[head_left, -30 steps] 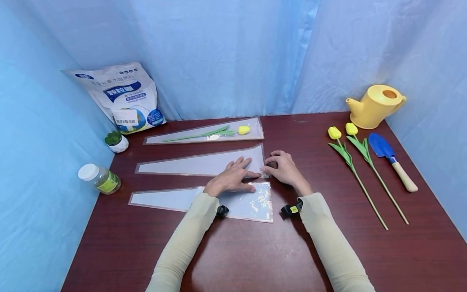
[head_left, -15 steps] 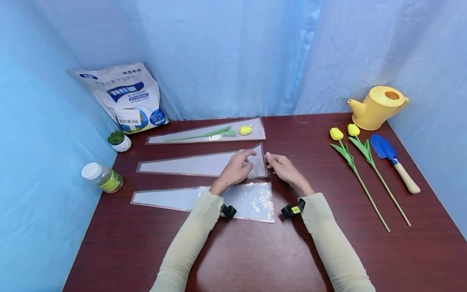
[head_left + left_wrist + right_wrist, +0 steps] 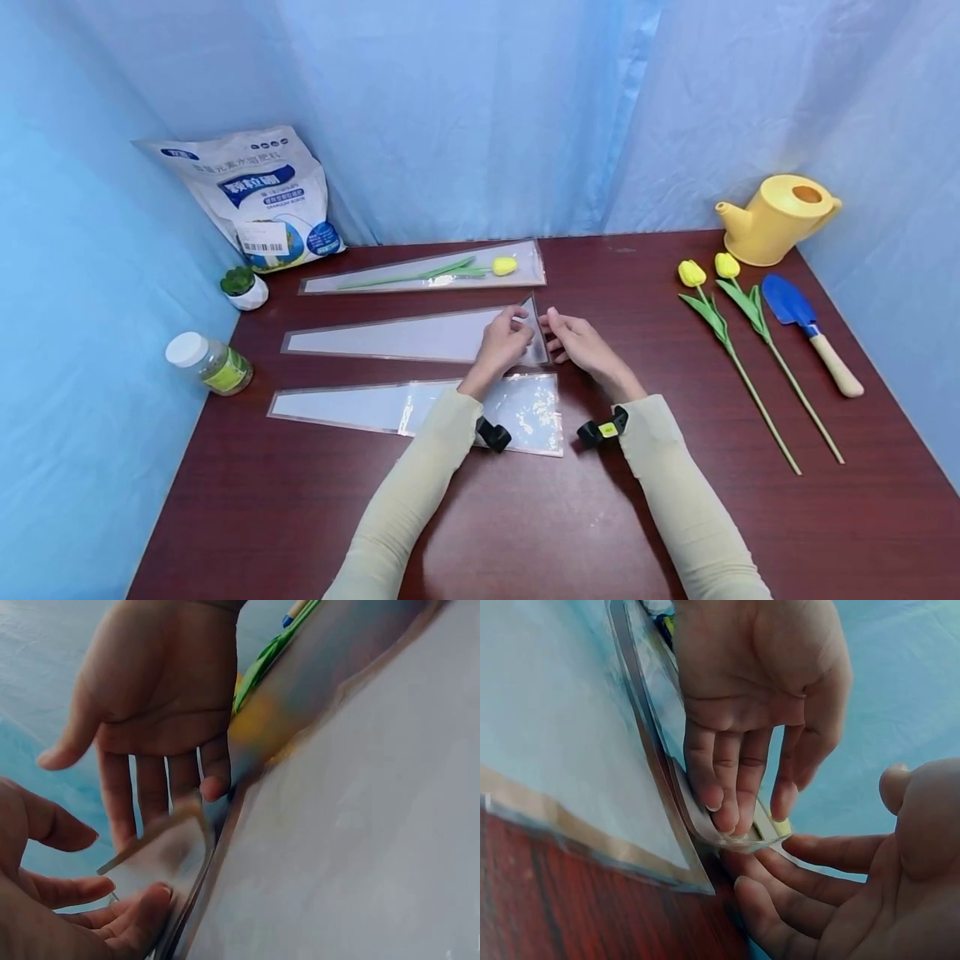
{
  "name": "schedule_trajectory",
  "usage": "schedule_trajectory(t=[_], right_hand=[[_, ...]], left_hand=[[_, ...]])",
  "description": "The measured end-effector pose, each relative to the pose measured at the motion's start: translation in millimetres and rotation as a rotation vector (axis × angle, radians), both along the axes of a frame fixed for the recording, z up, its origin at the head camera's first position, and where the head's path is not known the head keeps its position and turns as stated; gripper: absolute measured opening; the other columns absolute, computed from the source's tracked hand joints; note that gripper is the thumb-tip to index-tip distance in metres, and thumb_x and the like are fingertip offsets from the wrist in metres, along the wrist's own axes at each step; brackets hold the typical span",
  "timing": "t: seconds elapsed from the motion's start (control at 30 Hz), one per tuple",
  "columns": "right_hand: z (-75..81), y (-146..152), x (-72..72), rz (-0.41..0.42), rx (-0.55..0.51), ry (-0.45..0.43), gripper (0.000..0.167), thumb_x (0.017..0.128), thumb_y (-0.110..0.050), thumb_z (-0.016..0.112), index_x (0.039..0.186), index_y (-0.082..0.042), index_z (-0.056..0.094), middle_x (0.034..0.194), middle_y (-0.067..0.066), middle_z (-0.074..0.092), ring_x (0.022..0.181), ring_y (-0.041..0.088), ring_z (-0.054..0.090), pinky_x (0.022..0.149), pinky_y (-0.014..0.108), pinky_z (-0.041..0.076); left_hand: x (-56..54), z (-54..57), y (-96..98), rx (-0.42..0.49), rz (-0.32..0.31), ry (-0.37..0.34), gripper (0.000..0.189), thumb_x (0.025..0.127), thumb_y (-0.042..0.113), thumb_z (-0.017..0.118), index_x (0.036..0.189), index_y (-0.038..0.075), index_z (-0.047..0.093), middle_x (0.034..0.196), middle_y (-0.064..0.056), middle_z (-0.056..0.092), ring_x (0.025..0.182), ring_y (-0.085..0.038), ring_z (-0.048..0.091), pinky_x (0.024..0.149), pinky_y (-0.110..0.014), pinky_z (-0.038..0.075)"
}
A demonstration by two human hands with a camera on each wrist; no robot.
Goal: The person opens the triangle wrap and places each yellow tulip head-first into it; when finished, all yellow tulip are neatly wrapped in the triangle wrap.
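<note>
In the head view a long tapered clear sleeve (image 3: 397,335), lined in white, lies in the middle of the table, its wide end bent up at the right. My left hand (image 3: 501,346) reaches over that end with bent fingers; in the right wrist view its lower fingers (image 3: 724,796) rest against the film, thumb and index apart from it. My right hand (image 3: 588,346) stands just outside the end. The left wrist view shows its fingers (image 3: 150,784) extended behind the raised film edge (image 3: 176,840), thumb spread away. Some fingertips are hidden by the film.
Behind lies another sleeve (image 3: 352,285) with a yellow tulip (image 3: 504,266) in it; a third sleeve (image 3: 337,408) lies in front. Two tulips (image 3: 708,312), a blue trowel (image 3: 787,302) and a yellow watering can (image 3: 772,221) are right. A jar (image 3: 217,367), succulent (image 3: 243,287) and bag (image 3: 262,200) stand left.
My left hand has lifted from flat on the sleeves and moved right to the middle sleeve's wide end, which now bends up. My right thumb has risen from the edge.
</note>
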State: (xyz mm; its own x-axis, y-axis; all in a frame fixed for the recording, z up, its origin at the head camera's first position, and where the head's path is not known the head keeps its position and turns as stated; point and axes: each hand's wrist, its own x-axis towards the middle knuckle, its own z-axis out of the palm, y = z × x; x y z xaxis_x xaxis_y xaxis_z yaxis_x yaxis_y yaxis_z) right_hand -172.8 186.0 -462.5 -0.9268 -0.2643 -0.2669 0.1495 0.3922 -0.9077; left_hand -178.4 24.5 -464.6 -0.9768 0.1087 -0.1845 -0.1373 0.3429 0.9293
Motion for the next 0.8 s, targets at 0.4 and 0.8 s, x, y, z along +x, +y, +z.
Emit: schedule_trajectory(t=[0.4, 0.8], right_hand=[[0.0, -6.9, -2.3, -0.028, -0.138, -0.085, 0.076, 0.104, -0.058, 0.026, 0.148, 0.001, 0.042, 0.141, 0.027, 0.052, 0.092, 0.014, 0.064, 0.071, 0.024, 0.058], [1.0, -11.8, -2.9, -0.058, -0.141, -0.118, 0.068, 0.106, -0.053, 0.029, 0.146, 0.000, 0.044, 0.140, 0.025, 0.054, 0.081, 0.006, 0.066, 0.067, 0.026, 0.058]], left_hand=[[-3.6, -3.7, -4.7, 0.083, 0.035, -0.003, 0.024, 0.087, 0.015, 0.068, 0.105, -0.001, 0.067, 0.084, -0.012, 0.069, 0.061, -0.015, 0.067, 0.059, -0.024, 0.058], [-4.7, -9.6, -7.8, -0.021, 0.088, 0.068, 0.018, 0.085, 0.006, 0.061, 0.086, -0.001, 0.077, 0.077, -0.014, 0.075, 0.054, 0.000, 0.057, 0.053, -0.013, 0.046]])
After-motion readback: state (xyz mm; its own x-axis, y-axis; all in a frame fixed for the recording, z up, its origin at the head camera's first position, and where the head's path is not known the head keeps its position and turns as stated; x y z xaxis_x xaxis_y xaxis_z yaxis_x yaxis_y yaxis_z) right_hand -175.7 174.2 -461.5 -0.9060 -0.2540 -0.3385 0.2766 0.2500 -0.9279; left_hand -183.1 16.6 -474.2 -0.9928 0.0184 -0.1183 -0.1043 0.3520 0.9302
